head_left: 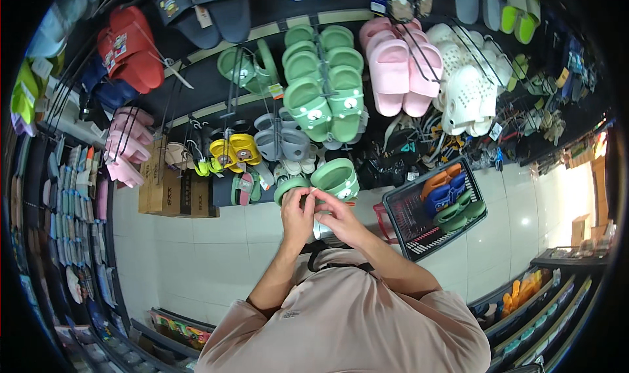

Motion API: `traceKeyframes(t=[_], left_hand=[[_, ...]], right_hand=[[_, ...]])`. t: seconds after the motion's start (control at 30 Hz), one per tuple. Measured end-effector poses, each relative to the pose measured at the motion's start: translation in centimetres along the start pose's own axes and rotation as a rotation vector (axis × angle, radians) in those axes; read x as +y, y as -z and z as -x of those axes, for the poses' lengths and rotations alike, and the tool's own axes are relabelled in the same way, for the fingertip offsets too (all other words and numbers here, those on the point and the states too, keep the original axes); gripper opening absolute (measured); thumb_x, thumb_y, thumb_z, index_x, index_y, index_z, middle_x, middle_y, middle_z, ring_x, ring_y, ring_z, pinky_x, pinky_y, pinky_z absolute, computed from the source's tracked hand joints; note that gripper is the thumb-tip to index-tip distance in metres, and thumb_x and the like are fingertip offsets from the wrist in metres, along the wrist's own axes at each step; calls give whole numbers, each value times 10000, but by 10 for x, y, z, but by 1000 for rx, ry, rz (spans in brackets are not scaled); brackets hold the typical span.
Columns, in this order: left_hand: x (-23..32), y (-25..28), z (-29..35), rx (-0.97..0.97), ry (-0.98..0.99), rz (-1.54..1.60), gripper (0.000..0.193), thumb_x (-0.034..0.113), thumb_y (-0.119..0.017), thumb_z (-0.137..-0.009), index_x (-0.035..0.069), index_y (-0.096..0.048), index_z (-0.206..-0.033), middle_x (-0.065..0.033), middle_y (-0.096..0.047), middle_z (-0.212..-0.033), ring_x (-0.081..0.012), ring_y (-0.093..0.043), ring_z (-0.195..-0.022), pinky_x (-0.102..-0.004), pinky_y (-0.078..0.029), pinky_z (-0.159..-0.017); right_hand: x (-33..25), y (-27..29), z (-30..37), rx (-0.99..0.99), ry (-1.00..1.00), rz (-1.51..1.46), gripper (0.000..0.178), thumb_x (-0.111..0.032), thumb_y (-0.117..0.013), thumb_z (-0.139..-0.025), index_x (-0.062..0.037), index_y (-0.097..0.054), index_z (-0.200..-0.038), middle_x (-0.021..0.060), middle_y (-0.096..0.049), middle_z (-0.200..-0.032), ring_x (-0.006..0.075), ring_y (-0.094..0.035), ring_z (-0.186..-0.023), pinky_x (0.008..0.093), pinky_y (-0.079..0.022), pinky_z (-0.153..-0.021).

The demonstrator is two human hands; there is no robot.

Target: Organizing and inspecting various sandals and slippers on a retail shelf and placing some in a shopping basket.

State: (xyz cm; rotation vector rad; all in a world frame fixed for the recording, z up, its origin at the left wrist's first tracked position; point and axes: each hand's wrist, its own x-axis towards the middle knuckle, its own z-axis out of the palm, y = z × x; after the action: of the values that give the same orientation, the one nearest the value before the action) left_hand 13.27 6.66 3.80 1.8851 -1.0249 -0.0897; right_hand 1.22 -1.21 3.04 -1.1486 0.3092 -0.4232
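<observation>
A pair of green slides with small white face decorations hangs or is held just beyond my hands; the right slide [335, 179] shows almost whole. The left slide [288, 190] is partly covered by my fingers. My left hand [298, 214] is closed, its fingertips pressed together at the near edge of the pair. Close beside it, my right hand [342, 219] pinches at the same spot between the two slides. What the fingertips grip is too small and covered to make out.
Several matching green slides [323, 84] hang on the rack ahead, beside pink slides [404, 68] and white clogs [466, 78]. A dark basket [429, 247] with orange, blue and green footwear stands on the right. Brown cartons [164, 186] sit at the left.
</observation>
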Motion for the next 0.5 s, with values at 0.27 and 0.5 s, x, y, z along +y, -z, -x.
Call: traceKeyframes(t=[0.27, 0.5], left_hand=[[-40, 47, -41, -3, 16, 90, 129, 126, -615, -919, 2, -634, -948, -140, -658, -858, -312, -623, -798, -402, -487, -710], [-75, 85, -88, -31, -45, 113, 123, 112, -620, -913, -10, -634, -918, -154, -665, -828, -323, -632, -755, -407, -494, -689]], right_hand=[[8, -35, -57, 38, 6, 346, 527, -49, -635, -887, -50, -479, -1390, 128, -525, -1294, 193, -624, -1016, 321, -527, -831], [11, -60, -114, 377, 211, 675, 393, -50, -670, -836, -16, -582, -1217, 156, -585, -1105, 203, -673, -758, 309, -545, -693]])
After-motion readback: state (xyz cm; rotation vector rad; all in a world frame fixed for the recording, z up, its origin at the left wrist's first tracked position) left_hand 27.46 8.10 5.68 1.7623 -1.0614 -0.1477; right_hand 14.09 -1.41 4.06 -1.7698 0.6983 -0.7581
